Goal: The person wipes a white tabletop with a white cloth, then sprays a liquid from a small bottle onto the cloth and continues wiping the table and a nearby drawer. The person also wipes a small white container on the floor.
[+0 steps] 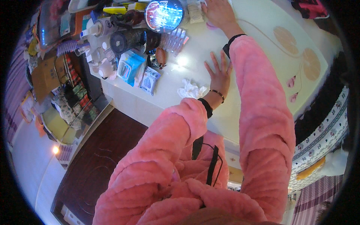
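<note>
My left hand [220,80] rests flat on the pale glossy tabletop [261,64], fingers spread, a beaded bracelet at its wrist. A crumpled white tissue [191,89] lies just left of it. My right hand [220,14] reaches to the far edge of the view, over something white that is mostly hidden beneath it; whether it grips this cannot be told. A small pink item [211,26] shows beside that hand. A white packet [196,13] lies left of my right hand. Pink fleecy sleeves with black cuffs cover both arms.
At the left of the table stand a round shiny lidded container [164,15], a dark cylindrical container [119,42], a pump bottle [97,29], a blue wipes pack [130,67], a small printed packet [150,80] and a brown oval item [161,57]. A purple comb [67,47] lies farther left.
</note>
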`<control>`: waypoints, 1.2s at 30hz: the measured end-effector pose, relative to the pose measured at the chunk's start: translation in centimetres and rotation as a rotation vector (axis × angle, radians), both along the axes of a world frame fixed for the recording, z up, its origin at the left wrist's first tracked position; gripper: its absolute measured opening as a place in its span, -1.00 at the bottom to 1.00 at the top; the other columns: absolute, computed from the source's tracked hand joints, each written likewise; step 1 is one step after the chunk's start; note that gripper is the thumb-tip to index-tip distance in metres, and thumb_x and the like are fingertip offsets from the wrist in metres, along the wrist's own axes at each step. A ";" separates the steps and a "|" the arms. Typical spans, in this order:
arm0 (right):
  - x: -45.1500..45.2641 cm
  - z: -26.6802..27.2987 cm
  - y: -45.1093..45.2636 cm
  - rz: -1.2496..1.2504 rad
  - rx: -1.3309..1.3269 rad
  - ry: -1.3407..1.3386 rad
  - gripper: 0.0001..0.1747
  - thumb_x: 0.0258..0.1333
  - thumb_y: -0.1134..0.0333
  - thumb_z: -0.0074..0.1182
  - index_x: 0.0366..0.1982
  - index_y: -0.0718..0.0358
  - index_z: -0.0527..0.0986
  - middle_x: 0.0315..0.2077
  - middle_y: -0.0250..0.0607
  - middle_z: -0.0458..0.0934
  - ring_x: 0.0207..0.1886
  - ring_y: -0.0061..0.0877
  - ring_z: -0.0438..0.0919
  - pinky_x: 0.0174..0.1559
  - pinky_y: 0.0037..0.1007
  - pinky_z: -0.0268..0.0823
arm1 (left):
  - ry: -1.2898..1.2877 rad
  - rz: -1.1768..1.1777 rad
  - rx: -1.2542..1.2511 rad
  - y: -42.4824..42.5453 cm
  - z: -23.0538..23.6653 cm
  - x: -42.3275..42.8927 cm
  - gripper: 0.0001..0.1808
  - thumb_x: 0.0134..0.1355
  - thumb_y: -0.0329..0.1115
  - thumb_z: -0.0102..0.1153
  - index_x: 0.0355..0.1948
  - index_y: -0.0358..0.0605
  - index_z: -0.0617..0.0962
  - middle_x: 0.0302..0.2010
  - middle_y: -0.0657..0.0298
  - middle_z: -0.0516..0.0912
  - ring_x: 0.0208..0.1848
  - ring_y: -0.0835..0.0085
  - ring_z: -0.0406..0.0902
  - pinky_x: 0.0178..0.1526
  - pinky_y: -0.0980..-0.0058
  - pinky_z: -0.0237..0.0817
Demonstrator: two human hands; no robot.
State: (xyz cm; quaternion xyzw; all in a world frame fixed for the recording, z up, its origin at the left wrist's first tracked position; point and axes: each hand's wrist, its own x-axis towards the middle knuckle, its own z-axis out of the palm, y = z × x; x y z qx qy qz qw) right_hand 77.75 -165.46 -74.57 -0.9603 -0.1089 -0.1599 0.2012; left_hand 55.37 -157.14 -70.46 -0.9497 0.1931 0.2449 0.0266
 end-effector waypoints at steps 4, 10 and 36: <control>-2.0 0.6 -0.2 0.011 -0.019 0.081 -0.30 0.19 0.18 -0.11 0.29 0.40 0.14 0.33 -0.02 0.14 0.43 -0.28 0.04 0.45 -0.25 -0.21 | -0.022 -0.058 0.112 -0.2 0.1 0.1 -0.39 0.23 -0.37 -0.03 0.34 0.10 0.29 0.49 -0.03 -0.28 0.44 -0.40 -0.35 0.25 -0.53 -0.36; -5.8 1.8 -0.9 0.050 -0.044 0.158 -0.24 0.24 0.10 -0.13 0.33 0.42 0.06 0.35 0.00 0.08 0.44 -0.29 0.02 0.45 -0.24 -0.24 | -0.107 -0.117 0.121 0.1 -0.1 0.0 -0.27 0.20 -0.37 -0.02 0.41 -0.10 0.14 0.47 -0.15 -0.19 0.42 -0.44 -0.22 0.22 -0.47 -0.10; -37.0 0.3 -7.2 -0.947 0.055 0.467 -0.35 0.08 0.17 0.05 0.13 0.42 0.30 0.39 0.13 -0.09 0.48 -0.08 -0.19 0.43 0.01 -0.36 | -0.089 -0.343 0.314 11.5 5.0 40.5 -0.19 0.06 0.41 0.08 -0.15 -0.24 0.64 -0.20 -0.05 0.68 -0.12 0.05 0.61 -0.04 0.19 0.40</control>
